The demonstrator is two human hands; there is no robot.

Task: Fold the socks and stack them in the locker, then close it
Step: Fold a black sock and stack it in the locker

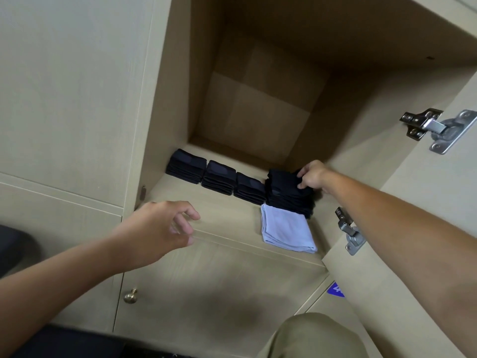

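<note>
The open locker [232, 220] holds a row of folded dark navy sock stacks on its shelf: one at the left [186, 169], one beside it [219, 177], a third [249, 188], and a taller stack at the right [289, 196]. My right hand [311, 177] reaches into the locker and grips the folded sock on top of that taller stack. My left hand [157, 228] hovers in front of the shelf's front edge, fingers loosely curled, holding nothing.
A folded light blue cloth [286, 228] lies on the shelf in front of the tall stack. The locker door [413, 202] stands open at the right, with two metal hinges [436, 127] [349, 232]. A brass knob [130, 296] sits on the lower door.
</note>
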